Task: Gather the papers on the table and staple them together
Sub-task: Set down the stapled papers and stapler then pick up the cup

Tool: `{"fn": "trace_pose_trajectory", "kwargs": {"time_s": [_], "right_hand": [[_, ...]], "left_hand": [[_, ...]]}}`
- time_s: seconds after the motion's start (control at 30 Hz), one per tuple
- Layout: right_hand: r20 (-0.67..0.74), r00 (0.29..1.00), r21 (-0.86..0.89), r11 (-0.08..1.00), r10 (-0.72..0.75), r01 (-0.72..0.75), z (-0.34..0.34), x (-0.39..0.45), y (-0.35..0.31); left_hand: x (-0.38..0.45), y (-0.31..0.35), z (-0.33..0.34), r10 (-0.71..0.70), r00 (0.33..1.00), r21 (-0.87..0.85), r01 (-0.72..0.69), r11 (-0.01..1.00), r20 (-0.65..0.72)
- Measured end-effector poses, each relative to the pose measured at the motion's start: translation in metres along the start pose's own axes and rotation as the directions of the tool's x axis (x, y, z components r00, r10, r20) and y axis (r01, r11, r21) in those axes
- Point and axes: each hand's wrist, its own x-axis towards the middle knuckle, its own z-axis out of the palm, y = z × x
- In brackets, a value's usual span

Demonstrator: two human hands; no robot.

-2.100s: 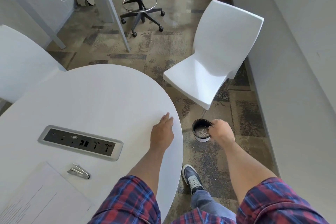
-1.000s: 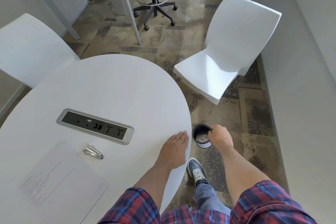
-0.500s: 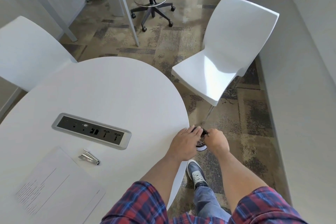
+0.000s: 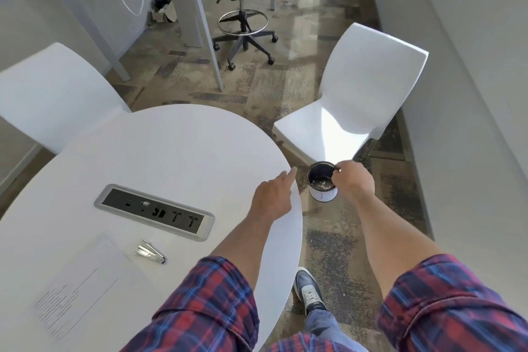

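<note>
A round white table fills the left of the view, a white chair beyond its right edge. The papers lie at the table's near left, well apart from both hands, the stapler just beside their right corner. The left hand rests open at the table's right edge, forefinger extended. The right hand grips the rim of a cup off the table.

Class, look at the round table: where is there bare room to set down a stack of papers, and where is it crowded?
The far half of the table, beyond the socket strip, is bare. Nearer, it is crowded: paper and stapler lie close to the strip, and the left hand rests at the right rim.
</note>
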Motion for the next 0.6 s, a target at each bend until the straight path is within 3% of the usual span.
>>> {"fn": "trace_pose_trajectory", "kwargs": {"time_s": [0.2, 0.37, 0.6], "right_hand": [[-0.003, 0.989, 0.077, 0.986, -0.149, 0.148, -0.016, -0.002, -0.044], [0.037, 0.962, 0.15, 0.953, -0.272, 0.264, -0.002, -0.01, -0.078], [0.118, 0.918, 0.272, 0.901, -0.379, 0.337, 0.028, -0.018, -0.122]], "left_hand": [[-0.005, -0.025, -0.022, 0.036, 0.994, 0.088, -0.028, 0.996, -0.1], [-0.017, -0.044, -0.037, 0.012, 0.986, 0.021, -0.008, 1.0, -0.168], [-0.044, -0.082, -0.05, -0.178, 0.973, -0.023, 0.177, 0.984, -0.144]]}}
